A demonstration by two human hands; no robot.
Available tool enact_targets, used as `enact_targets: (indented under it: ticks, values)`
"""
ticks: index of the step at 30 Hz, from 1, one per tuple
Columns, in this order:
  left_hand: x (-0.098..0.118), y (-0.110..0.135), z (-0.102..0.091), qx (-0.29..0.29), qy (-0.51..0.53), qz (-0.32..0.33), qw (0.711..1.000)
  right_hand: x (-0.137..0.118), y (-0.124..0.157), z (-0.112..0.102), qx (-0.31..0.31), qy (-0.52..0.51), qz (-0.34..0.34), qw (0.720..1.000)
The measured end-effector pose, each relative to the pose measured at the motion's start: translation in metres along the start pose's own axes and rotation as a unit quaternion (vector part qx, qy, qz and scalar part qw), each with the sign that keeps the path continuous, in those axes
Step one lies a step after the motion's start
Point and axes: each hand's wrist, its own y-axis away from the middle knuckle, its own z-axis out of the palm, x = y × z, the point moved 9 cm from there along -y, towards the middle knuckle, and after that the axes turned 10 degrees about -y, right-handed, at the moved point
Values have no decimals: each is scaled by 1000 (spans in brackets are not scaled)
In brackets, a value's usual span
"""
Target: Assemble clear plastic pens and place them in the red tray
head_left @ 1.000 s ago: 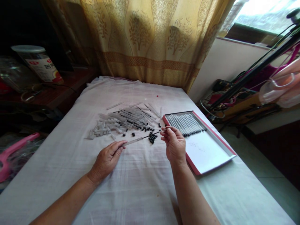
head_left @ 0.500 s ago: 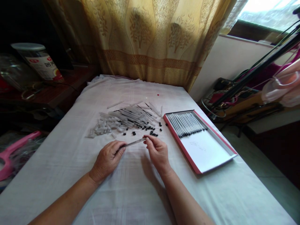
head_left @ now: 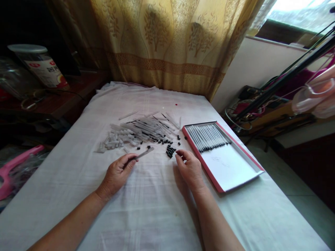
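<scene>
Okay, through the head camera I have both hands over a white cloth (head_left: 146, 216), well apart from each other. On my left hand (head_left: 115, 177) the thumb and fingers are clamped on a slim pen barrel (head_left: 143, 153), which slants up and to the right, its far end clear of the grip and a dark line running inside it. My right hand (head_left: 190, 170) is curled, with thumb and forefinger tips close together just beside a cluster of small black pieces (head_left: 170, 152); from here I cannot tell whether those tips meet or pinch anything. More black pieces lie scattered behind the cluster, along the near edge of a heap of clear tubes (head_left: 149, 129), some with dark rods among them. Left of that heap, and touching it, I see a pile of short clear caps (head_left: 112, 141). Over to the right of my right hand sits a shallow red-edged box (head_left: 230, 174), where a row of slim pens (head_left: 209, 137) lies side by side at the far end, black tips toward me. Some faint scribbles (head_left: 220, 161) mark its white floor. A tiny red piece (head_left: 176, 104) lies alone beyond the heap, toward the gold curtain (head_left: 157, 38).
</scene>
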Motion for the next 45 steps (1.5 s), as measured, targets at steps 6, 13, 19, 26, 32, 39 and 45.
enact_targets:
  ticks: [6, 13, 19, 26, 32, 39, 45]
  values:
    - [6, 0, 0, -5, -19, 6, 1000, 6, 3, 16, -63, 123, 12, 990]
    - [18, -1, -1, -3, -43, 47, 998, 0, 3, 22, -53, 130, -33, 990]
    - [28, 0, -4, 1, -61, 90, 994, -5, 8, 17, -21, -80, -1, 997]
    - [32, 2, -3, 1, -87, 123, 989, -20, 13, 23, -45, -238, 2, 970]
    - [33, 3, -1, -3, -105, 132, 986, -11, 19, 40, -80, -301, 82, 947]
    - [36, 5, 0, -1, -122, 147, 982, -18, 19, 37, -73, -267, 34, 960]
    - [38, 7, 1, 1, -131, 171, 976, -33, 18, 30, -71, -230, -41, 970]
